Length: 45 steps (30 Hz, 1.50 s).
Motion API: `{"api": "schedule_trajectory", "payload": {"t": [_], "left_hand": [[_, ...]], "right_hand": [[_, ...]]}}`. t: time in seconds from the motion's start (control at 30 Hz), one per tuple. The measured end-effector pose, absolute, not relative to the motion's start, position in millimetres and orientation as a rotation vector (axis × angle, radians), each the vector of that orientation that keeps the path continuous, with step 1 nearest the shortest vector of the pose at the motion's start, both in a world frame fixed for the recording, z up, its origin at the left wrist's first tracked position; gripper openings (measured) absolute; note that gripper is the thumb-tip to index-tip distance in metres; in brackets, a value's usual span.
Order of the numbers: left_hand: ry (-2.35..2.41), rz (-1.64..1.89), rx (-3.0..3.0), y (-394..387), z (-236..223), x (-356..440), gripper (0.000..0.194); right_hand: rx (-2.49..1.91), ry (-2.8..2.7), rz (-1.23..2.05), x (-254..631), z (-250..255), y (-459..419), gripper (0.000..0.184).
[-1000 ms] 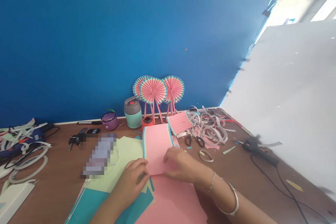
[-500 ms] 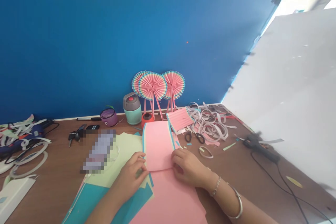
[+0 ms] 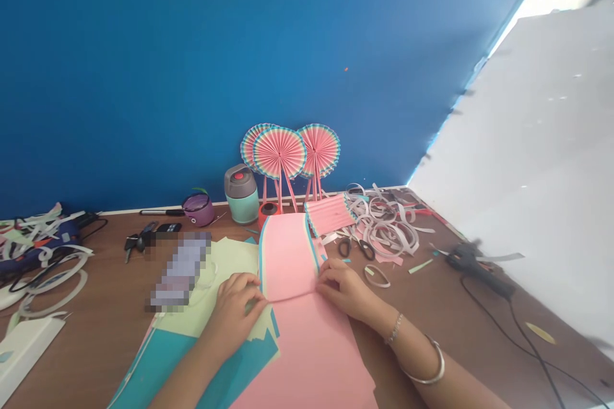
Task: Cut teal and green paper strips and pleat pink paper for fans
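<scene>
A long pink paper sheet [image 3: 288,255] with teal side edges lies on the brown table [image 3: 110,326], with a crosswise fold near its middle. My left hand [image 3: 237,307] pinches the fold's left end. My right hand [image 3: 343,287] pinches its right end, fingers curled on the paper edge. Under the sheet lie pale green [image 3: 230,262] and teal [image 3: 163,364] papers. A pleated pink piece [image 3: 329,214] rests just beyond.
Three pink paper fans [image 3: 281,153] stand against the blue backdrop beside a mint flask [image 3: 241,193] and a purple tape dispenser [image 3: 197,209]. Curled paper strips [image 3: 384,227], scissors [image 3: 355,247] and a glue gun [image 3: 472,262] with cord lie right. A white board leans at right. More scraps lie left.
The fold has been shifted farther from me along the pink sheet. My right hand slid from the middle of the fold out to its right end; the left stayed at the left end.
</scene>
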<state>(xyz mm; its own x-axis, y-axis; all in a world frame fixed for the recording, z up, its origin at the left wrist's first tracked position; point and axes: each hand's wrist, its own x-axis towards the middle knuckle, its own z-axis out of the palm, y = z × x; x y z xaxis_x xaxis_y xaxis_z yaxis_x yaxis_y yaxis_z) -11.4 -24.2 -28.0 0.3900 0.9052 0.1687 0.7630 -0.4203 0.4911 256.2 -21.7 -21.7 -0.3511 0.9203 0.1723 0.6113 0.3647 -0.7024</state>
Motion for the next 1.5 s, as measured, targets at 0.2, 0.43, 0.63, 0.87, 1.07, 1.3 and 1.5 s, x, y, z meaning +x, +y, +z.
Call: {"api": "schedule_trajectory", "payload": {"t": [0.2,0.43,0.63,0.87,1.07,1.3,1.5], "left_hand": [[1.557,0.596,2.282,-25,-29,-10,0.020],[1.666,0.595,2.196,-23,-30,-4,0.022],[1.705,0.548,2.185,-24,-29,0,0.021],[1.707,0.538,2.207,-23,-31,0,0.021],[1.672,0.559,2.360,-29,-25,3,0.019],[1.382,0.520,2.739,-36,-30,12,0.066],[1.353,0.474,2.731,-38,-34,13,0.061]], "right_hand": [[-1.372,-2.045,0.740,259,-21,-23,0.017],[-1.397,-2.077,0.618,255,-28,-22,0.016],[-1.415,-2.054,0.610,253,-31,-21,0.016],[-1.437,-2.072,0.595,252,-31,-21,0.017],[-1.493,-2.177,0.447,250,-25,-25,0.014],[-1.271,-2.562,0.200,243,-23,-32,0.035],[-1.185,-2.610,0.222,244,-24,-32,0.032]]}}
